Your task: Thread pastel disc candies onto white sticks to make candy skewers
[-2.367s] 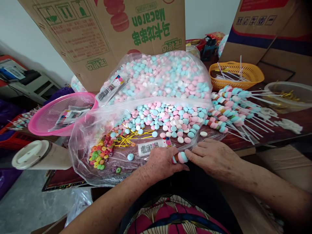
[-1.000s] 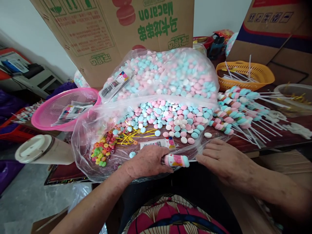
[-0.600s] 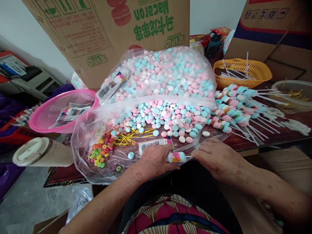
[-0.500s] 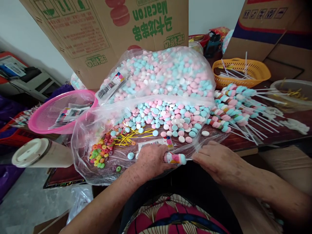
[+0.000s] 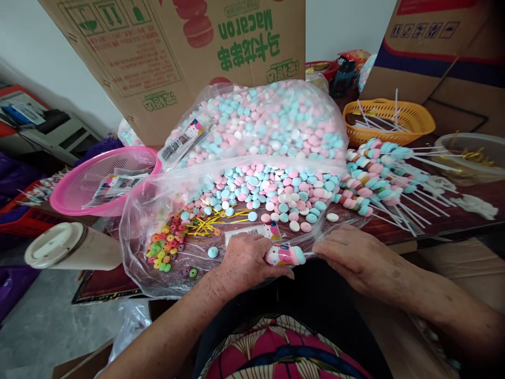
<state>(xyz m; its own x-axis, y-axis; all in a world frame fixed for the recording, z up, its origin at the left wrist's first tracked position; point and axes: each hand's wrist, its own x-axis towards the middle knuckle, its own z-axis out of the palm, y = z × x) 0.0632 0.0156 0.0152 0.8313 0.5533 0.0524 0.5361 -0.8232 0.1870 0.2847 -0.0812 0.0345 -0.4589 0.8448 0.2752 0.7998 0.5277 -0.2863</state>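
My left hand (image 5: 245,260) is closed round a short stack of pink, white and blue candy discs (image 5: 286,255) threaded on a thin white stick. My right hand (image 5: 353,255) is closed at the stick's free end, fingertips almost touching the stack. Both hands rest at the near edge of an open clear plastic bag (image 5: 136,221) spread on the table, with loose pastel candies (image 5: 276,192), small coloured ring candies (image 5: 163,247) and yellow twist ties (image 5: 209,223) lying on it.
A full bag of pastel candies (image 5: 268,118) lies behind, before a "Macaron" cardboard box (image 5: 177,47). Finished candy skewers (image 5: 379,176) lie at right, near an orange basket of sticks (image 5: 389,121) and a clear bowl (image 5: 469,155). A pink basket (image 5: 102,181) and lidded cup (image 5: 73,247) sit left.
The candy stack in my left hand has grown from two discs to several. My right hand drew back along the stick, then returned close to the stack. The view shifted slightly.
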